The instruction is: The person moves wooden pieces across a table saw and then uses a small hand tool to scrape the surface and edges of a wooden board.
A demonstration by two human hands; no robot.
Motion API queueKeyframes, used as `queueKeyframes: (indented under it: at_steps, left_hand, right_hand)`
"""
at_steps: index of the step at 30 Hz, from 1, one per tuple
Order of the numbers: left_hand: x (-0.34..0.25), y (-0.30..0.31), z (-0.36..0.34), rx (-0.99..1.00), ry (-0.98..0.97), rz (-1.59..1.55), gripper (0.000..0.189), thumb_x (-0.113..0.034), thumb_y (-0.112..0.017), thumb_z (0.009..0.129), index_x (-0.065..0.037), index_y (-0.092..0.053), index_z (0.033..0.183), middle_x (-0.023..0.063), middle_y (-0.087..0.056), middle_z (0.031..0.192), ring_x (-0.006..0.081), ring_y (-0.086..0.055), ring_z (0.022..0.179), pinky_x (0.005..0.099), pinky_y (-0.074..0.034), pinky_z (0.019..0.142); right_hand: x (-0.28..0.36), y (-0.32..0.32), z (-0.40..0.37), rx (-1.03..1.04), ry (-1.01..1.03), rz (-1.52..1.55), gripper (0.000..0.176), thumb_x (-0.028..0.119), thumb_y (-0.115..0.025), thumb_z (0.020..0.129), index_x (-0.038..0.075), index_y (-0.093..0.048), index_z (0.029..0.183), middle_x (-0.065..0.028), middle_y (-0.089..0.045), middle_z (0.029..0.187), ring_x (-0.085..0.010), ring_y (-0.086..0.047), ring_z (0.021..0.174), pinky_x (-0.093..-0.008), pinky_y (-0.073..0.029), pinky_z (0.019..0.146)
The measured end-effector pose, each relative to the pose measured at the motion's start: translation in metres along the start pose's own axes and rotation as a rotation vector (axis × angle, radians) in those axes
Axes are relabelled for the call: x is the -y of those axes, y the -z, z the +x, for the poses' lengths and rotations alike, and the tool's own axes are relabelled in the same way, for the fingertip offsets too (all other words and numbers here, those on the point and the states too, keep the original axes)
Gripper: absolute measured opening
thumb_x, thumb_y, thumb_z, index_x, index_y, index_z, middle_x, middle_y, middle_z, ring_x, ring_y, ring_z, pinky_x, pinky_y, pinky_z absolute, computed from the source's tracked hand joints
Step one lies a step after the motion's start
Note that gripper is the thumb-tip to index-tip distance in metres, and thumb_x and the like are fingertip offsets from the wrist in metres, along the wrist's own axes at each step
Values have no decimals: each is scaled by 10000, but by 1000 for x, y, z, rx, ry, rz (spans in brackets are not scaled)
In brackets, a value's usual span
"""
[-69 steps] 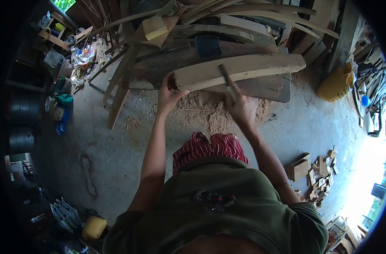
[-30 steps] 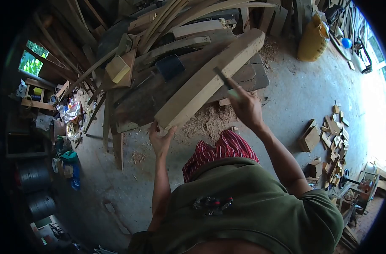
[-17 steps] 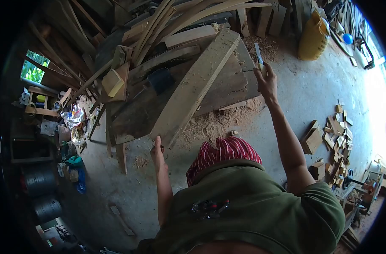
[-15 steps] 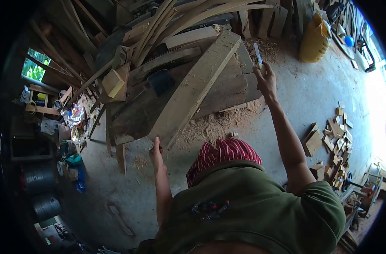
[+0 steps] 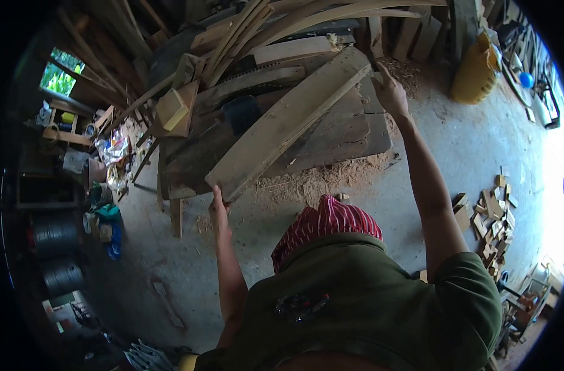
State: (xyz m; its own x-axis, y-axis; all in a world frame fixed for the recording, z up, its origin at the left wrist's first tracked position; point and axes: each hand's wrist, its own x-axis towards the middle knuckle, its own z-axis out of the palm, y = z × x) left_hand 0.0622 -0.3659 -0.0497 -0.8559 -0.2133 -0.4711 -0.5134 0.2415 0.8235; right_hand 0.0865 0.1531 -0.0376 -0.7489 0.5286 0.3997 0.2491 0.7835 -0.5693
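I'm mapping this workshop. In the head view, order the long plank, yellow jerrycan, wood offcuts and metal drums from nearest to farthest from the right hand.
1. long plank, its far end at the right hand.
2. yellow jerrycan, farther right.
3. wood offcuts, on the floor, lower right.
4. metal drums, far left.

The fingers of the left hand are hidden beneath the near end of the plank, the grip of the right hand at its far end is too small to tell, and stacked wood covers much of the table.
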Motion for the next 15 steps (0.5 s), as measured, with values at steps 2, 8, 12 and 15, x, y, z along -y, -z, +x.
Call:
queueKeyframes:
  at_steps: [2, 8, 12, 15]
  left_hand:
    - [3, 1, -3, 57, 23, -7, 676, -660, -588, 855, -47, -655, 1131, -9, -578, 874, 100, -480, 758, 255, -388, 707]
    - [10, -8, -4, -17, 0, -162, 662, -634, -619, 851, -78, -631, 1210, -16, -577, 925, 91, -495, 789, 254, -410, 758]
    - [18, -7, -2, -35, -2, -183, 653, -628, -629, 847, -76, -640, 1195, -11, -584, 954, 91, -491, 807, 258, -409, 763]
    - [15, -9, 1, -41, -10, -174, 665, -633, -636, 840, -55, -645, 1169, 2, -585, 979, 97, -491, 825, 261, -406, 764]
  right_hand:
    - [0, -1, 3, 74, -17, -193, 489, 222, -526, 944, 146, -444, 1419, -238, -678, 868, -410, -673, 793, -498, -547, 693]
    - [55, -8, -53, 133, 310, -12, 404, 213, -547, 934, 133, -563, 1330, -190, -699, 821, -283, -682, 596, -417, -601, 543]
    - [-6, -6, -7, -57, 30, -122, 465, 238, -550, 936, 221, -510, 1399, -201, -673, 746, -340, -678, 635, -453, -546, 574]
    - [12, -17, -25, 18, 86, -185, 291, 155, -489, 950, 11, -614, 1170, -38, -562, 542, -141, -490, 399, -286, -440, 323]
